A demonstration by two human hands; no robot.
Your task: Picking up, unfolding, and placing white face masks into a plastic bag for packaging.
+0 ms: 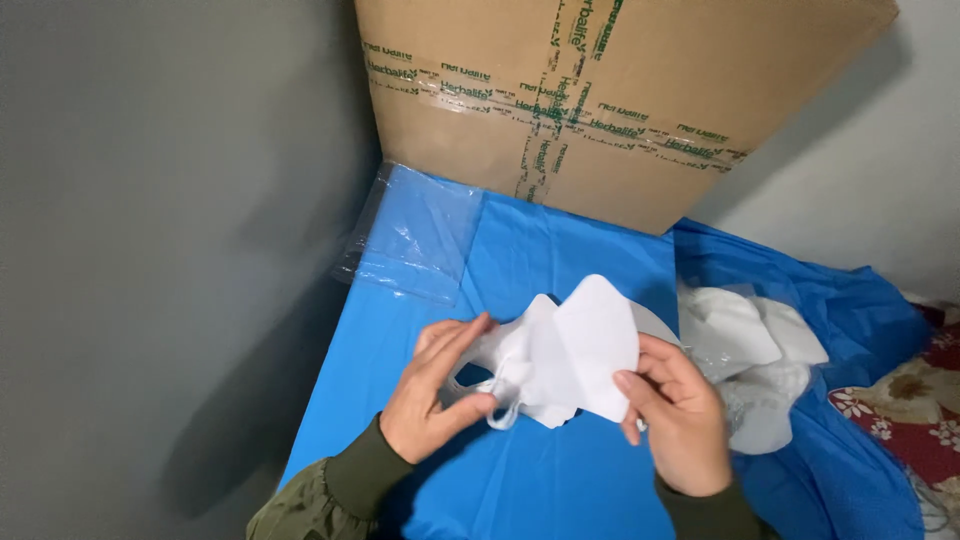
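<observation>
Item: I am pinching a white mask (580,350) with left hand (432,400) and right hand (680,420); cardboard box (620,100) is blocking behind, mask pile (760,360) crowding right, blue sheet (520,480) lying open near.

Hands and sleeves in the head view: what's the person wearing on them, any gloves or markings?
No gloves: the left hand and right hand are both bare, with no rings or watch visible. Each arm wears an olive-green jacket sleeve ending in a darker green ribbed knit cuff. No markings show.
</observation>
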